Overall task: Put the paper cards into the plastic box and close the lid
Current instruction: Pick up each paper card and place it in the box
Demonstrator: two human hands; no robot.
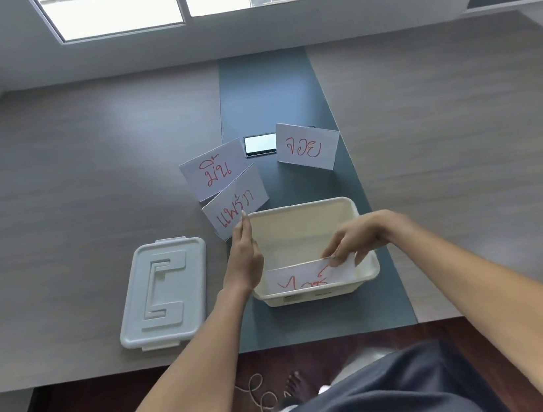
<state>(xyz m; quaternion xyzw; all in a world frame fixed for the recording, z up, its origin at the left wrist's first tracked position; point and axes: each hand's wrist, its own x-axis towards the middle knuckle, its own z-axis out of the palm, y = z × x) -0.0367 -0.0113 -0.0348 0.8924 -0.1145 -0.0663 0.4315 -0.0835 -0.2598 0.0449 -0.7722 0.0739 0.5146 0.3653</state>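
Observation:
A cream plastic box (pixel 302 214) stands open on the table in front of me. My right hand (pixel 359 239) pinches a white card with red writing (pixel 304 279) that stands inside the box against its near wall. My left hand (pixel 244 256) is flat along the box's left rim, fingers straight, with its fingertips touching the nearest loose card (pixel 233 202). Two more folded cards stand behind: one at left (pixel 215 170), one at right (pixel 307 145). The grey lid (pixel 164 292) lies flat to the left of the box.
A black phone (pixel 260 145) lies between the two far cards on the dark green strip (pixel 264 85) down the middle of the wooden table. The table's near edge runs just below the box. A cord lies on the floor beside a bare foot.

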